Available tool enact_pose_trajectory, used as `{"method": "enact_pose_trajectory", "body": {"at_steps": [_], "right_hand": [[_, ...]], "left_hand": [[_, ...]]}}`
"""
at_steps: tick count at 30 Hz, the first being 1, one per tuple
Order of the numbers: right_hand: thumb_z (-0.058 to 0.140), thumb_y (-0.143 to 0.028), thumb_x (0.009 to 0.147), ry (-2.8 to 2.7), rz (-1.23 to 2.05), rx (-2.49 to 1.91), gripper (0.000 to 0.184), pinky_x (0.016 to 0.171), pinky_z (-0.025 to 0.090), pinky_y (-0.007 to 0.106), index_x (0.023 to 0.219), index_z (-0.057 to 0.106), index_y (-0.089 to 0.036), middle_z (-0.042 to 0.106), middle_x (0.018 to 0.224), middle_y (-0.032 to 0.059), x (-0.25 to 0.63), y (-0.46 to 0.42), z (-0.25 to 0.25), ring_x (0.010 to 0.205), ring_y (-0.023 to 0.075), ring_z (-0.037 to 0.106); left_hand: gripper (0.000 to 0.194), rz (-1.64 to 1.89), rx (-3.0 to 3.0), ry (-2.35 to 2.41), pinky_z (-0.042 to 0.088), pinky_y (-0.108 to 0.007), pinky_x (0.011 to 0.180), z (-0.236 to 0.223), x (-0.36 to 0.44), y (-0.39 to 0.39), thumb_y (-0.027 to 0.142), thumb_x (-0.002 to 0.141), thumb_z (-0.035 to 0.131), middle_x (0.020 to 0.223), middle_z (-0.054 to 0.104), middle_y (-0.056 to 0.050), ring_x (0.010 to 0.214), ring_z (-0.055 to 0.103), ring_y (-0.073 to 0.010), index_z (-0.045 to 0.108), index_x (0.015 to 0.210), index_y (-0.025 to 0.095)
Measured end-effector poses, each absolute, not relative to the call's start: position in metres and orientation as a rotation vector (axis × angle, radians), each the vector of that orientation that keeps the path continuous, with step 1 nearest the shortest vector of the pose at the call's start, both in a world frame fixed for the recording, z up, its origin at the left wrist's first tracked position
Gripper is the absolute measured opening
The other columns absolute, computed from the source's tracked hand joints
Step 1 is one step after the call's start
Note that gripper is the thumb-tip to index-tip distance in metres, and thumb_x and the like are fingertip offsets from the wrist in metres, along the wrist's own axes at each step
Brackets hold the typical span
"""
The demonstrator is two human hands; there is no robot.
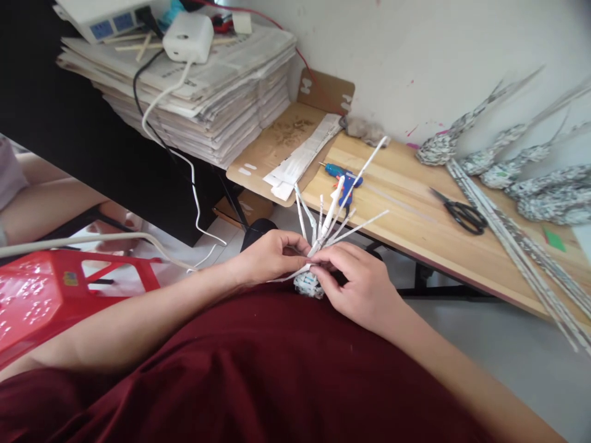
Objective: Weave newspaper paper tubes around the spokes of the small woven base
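Close to my body, both hands work on a small piece woven from rolled newspaper strips (308, 285). Its round woven base points down toward my shirt, and several loose paper strips (330, 206) fan upward and away from it. My left hand (272, 255) pinches the piece from the left, fingers closed near the neck above the base. A thin strip end sticks out to the left beneath that hand. From the right, my right hand (357, 280) pinches a paper strip at the same spot, thumb and index finger together. The fingertips partly hide the weaving.
On the wooden table lie a blue glue gun (344, 181), black scissors (462, 212), long paper rolls (517, 252) and several woven pieces (489, 154). Stacked newspapers (207, 104) carry a white charger (188, 38). A red stool (41, 301) and another person's legs (60, 203) are left.
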State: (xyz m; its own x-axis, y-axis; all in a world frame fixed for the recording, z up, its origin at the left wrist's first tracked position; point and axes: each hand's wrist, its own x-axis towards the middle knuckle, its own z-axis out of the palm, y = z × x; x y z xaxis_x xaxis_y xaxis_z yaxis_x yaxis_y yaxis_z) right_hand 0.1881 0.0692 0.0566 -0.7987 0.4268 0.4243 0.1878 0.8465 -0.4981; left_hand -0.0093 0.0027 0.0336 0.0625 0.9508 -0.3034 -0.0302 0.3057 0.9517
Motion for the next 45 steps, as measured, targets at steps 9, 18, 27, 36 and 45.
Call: {"method": "enact_pose_trajectory", "body": {"at_steps": [9, 18, 27, 36, 45], "right_hand": [[0.056, -0.022, 0.097, -2.211, 1.116, -0.857, 0.004, 0.068, 0.056, 0.028, 0.094, 0.059, -0.022, 0.074, 0.081, 0.0019, 0.185, 0.075, 0.040, 0.070, 0.0166, 0.071], [0.056, -0.015, 0.093, -2.382, 0.746, -0.736, 0.016, 0.077, 0.056, 0.031, 0.103, 0.065, -0.022, 0.078, 0.099, 0.0060, 0.182, 0.083, 0.035, 0.080, 0.0201, 0.075], [0.063, -0.043, 0.094, -1.808, 1.655, -0.989, 0.024, 0.068, 0.062, 0.031, 0.089, 0.065, -0.019, 0.077, 0.084, 0.0054, 0.186, 0.082, 0.034, 0.074, 0.0205, 0.075], [0.056, -0.043, 0.099, -2.200, 1.243, -0.953, 0.032, 0.067, 0.055, 0.027, 0.087, 0.074, -0.019, 0.075, 0.081, 0.0038, 0.201, 0.079, 0.065, 0.073, 0.0179, 0.070], [0.054, -0.028, 0.099, -2.245, 1.134, -0.839, 0.028, 0.066, 0.052, 0.026, 0.082, 0.074, -0.019, 0.072, 0.074, 0.0022, 0.201, 0.073, 0.066, 0.067, 0.0152, 0.066]], "left_hand": [[0.035, 1.052, 0.827, 1.235, 0.051, -0.025, 0.069, 0.025, -0.009, 0.008, 0.039, 0.070, 0.088, 0.079, 0.074, -0.003, 0.068, 0.065, -0.0126, 0.070, 0.083, 0.013], [0.030, 1.149, 1.001, 1.389, 0.048, -0.024, 0.065, 0.021, -0.001, 0.018, 0.037, 0.071, 0.084, 0.074, 0.069, -0.001, 0.067, 0.060, -0.0124, 0.071, 0.082, 0.012], [0.029, 1.132, 0.988, 1.225, 0.048, -0.023, 0.065, 0.008, -0.002, 0.005, 0.037, 0.075, 0.083, 0.078, 0.070, -0.003, 0.068, 0.061, -0.0123, 0.070, 0.084, 0.013], [0.014, 1.068, 1.376, 1.309, 0.051, -0.025, 0.071, 0.029, -0.003, 0.003, 0.027, 0.078, 0.077, 0.085, 0.069, -0.005, 0.076, 0.065, -0.0151, 0.074, 0.081, 0.014], [0.019, 1.085, 1.309, 1.417, 0.045, -0.023, 0.062, 0.031, 0.013, 0.005, 0.025, 0.072, 0.075, 0.078, 0.059, 0.001, 0.068, 0.053, -0.0107, 0.059, 0.076, 0.016]]}}
